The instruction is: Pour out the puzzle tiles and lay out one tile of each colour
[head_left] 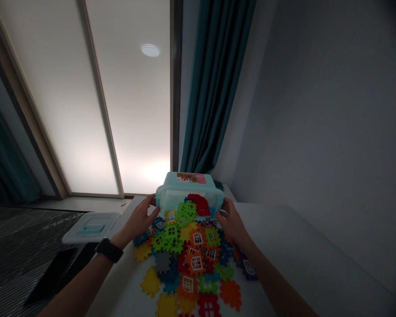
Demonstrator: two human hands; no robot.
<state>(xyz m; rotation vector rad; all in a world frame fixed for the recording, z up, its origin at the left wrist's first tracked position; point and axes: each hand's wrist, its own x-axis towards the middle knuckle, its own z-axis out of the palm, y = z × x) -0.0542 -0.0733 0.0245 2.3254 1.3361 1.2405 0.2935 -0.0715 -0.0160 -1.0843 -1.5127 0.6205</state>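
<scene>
A pale turquoise plastic box lies tipped on its side at the far part of the white table, its mouth facing me. My left hand grips its left rim, thumb apart from the fingers. At the opposite rim, my right hand is curled round the edge. Colourful gear-edged plastic pieces spread from the box mouth toward me in a heap. Among them are a red piece, a bright green piece and an orange window piece. Some pieces still lie inside the mouth; the box's depth is hidden.
A translucent lid with a turquoise handle lies left of the white table. Dark flat objects are below it. Behind stand frosted sliding panels and a teal curtain; a grey wall borders the right.
</scene>
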